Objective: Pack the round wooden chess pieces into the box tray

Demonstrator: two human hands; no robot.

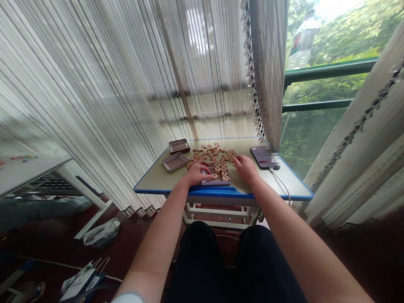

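A small desk with a blue rim stands in front of me. Several round wooden game pieces lie scattered on its middle. A shallow brown tray near the front edge holds several pieces in rows. My left hand rests on the tray's left side, fingers curled over it and touching the pieces there. My right hand lies just right of the tray, fingers bent at the edge of the loose pieces; what they hold, if anything, is too small to make out.
Two empty brown box halves sit at the desk's back left. A phone with a white cable lies at the right. Striped curtains hang behind. A white table and bags are on the left.
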